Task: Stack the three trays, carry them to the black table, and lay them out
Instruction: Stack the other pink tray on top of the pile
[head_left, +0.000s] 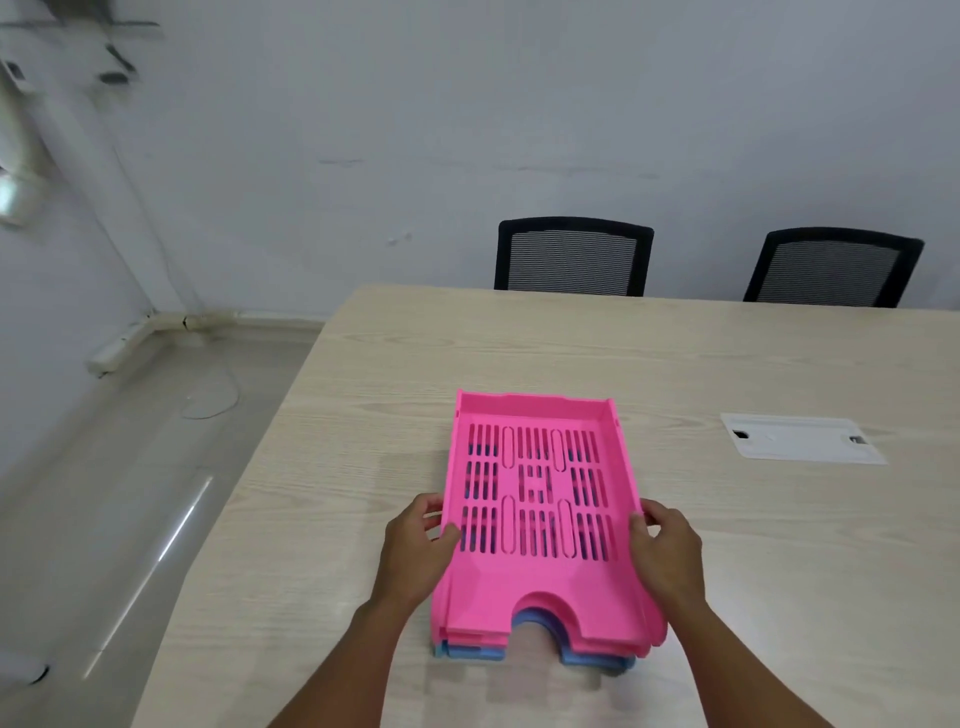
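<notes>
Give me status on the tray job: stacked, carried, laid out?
Stacking looks done: pink tray sits nested on a blue one; a third isn't clearly visible. In hand: left hand and right hand grip the stack's sides on the light wood table. Left: carrying and laying out; no black table in view.

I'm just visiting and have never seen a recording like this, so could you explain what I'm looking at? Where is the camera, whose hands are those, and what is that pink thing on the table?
There is no machine here. A person wears a wide-angle camera on the head, so this single picture looks forward and down at their own arms. The left hand and the right hand grip the two long sides of a pink tray, a slotted plastic paper tray. It sits on top of a stack: blue tray edges peek out beneath it at the near end. The stack rests on a light wooden table, which also has a white cover plate set into it. Two black mesh chairs stand at the far side, against a pale wall.
</notes>
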